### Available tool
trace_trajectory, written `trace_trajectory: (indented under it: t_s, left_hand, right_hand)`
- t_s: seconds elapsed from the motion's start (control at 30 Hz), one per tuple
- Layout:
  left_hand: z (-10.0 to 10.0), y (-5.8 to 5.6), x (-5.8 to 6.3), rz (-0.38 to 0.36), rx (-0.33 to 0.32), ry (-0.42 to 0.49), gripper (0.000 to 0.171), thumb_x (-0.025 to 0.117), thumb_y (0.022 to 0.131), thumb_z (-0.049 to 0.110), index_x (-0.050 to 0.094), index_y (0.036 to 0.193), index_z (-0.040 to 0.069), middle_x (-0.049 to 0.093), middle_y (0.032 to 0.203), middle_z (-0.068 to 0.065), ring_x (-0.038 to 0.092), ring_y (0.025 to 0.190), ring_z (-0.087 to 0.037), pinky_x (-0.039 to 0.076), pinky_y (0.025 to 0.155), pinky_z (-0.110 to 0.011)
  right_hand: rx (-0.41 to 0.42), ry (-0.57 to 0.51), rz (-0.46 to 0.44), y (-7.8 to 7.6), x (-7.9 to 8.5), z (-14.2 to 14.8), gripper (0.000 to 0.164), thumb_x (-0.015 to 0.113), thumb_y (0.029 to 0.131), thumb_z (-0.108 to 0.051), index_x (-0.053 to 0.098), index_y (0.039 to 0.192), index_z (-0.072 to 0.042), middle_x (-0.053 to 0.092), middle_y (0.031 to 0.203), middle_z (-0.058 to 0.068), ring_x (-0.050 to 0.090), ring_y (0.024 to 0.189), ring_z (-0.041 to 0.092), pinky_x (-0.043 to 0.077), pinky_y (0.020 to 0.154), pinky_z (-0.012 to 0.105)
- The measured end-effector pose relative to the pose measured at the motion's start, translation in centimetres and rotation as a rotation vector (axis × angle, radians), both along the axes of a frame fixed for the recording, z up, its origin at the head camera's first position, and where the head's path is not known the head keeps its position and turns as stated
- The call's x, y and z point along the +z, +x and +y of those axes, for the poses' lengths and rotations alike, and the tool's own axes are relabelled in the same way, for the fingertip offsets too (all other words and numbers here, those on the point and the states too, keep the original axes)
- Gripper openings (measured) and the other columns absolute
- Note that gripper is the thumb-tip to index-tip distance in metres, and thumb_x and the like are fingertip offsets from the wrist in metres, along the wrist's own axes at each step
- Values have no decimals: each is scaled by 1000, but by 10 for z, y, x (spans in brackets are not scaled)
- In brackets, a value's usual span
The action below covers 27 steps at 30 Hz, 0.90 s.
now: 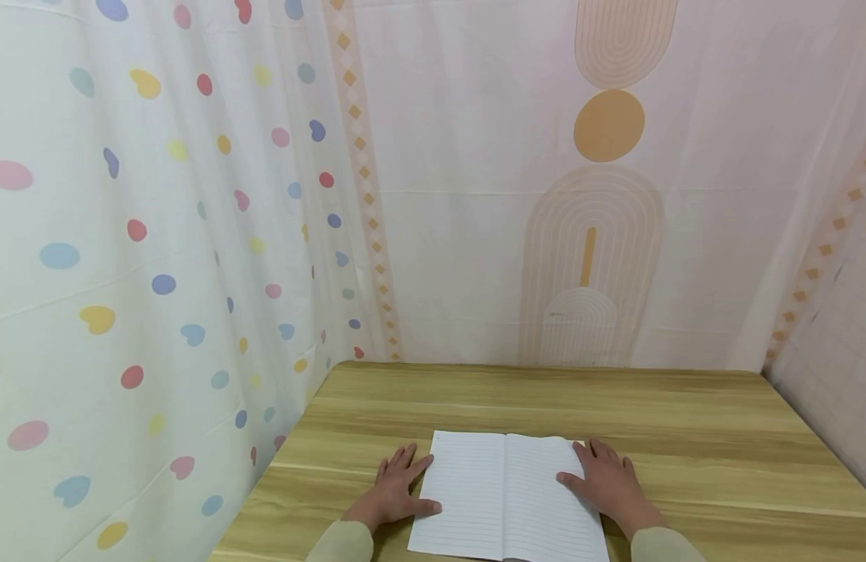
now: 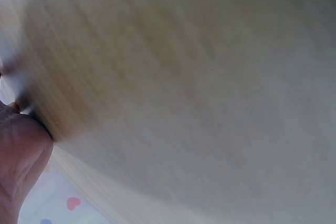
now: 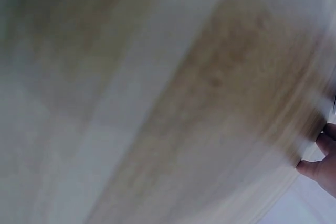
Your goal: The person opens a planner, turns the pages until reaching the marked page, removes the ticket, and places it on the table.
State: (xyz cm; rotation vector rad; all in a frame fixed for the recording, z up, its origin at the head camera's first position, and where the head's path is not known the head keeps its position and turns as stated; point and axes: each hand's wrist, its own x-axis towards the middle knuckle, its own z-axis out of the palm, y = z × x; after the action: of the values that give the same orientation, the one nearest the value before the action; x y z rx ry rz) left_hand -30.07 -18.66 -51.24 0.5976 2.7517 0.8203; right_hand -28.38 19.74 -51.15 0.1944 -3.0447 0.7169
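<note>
An open notebook (image 1: 468, 492) with lined white pages lies flat on the wooden table, its fold running toward the person. At its left edge rests my left hand (image 1: 397, 488), fingers spread on the table and the thumb tip on the left page. My right hand (image 1: 608, 480) lies over the right page's outer edge, its thumb on the paper and its fingers spread near the upper corner. In the left wrist view the left hand (image 2: 23, 153) shows only in part, close against the tabletop. Fingertips of the right hand (image 3: 323, 158) touch the wood in the right wrist view.
The wood-grain table (image 1: 545, 398) extends behind the notebook and to both sides. A white curtain with coloured dots (image 1: 194, 257) hangs along the left side. Behind the table's far edge hangs a pale cloth with arch patterns (image 1: 461, 234).
</note>
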Motion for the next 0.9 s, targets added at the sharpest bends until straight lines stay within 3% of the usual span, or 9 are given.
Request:
trace_trajectory:
  t_s: [0.27, 0.47, 0.67, 0.9]
  left_hand:
    - [0, -2, -2, 6, 0, -8, 87, 74, 84, 51, 39, 152, 8, 13, 160, -29, 6, 147, -49, -1, 113, -68]
    - [0, -3, -5, 3, 0, -8, 87, 75, 84, 50, 40, 152, 9, 13, 160, -29, 5, 147, -49, -1, 113, -68]
    - [-1, -4, -6, 7, 3, -15, 87, 74, 84, 51, 39, 152, 10, 13, 160, -28, 6, 147, -48, -1, 113, -68]
    - [-1, -4, -6, 4, 6, -11, 86, 75, 84, 49, 39, 152, 10, 13, 160, -28, 5, 147, -48, -1, 113, -68]
  right_hand:
    - [-8, -31, 89, -1, -2, -5, 60, 69, 91, -43, 60, 134, -2, 43, 140, 38, 37, 131, 55, 23, 101, 76]
    - [-32, -64, 166, -3, 8, -14, 49, 71, 91, -33, 65, 125, 2, 56, 131, 31, 49, 124, 51, 36, 98, 69]
    - [-70, -309, 90, -9, 24, -24, 50, 67, 95, -31, 62, 127, 6, 66, 119, 24, 62, 109, 40, 49, 91, 56]
    - [-93, -536, 44, -13, 48, -39, 55, 64, 98, -28, 53, 136, 9, 65, 106, 17, 59, 92, 25, 52, 80, 44]
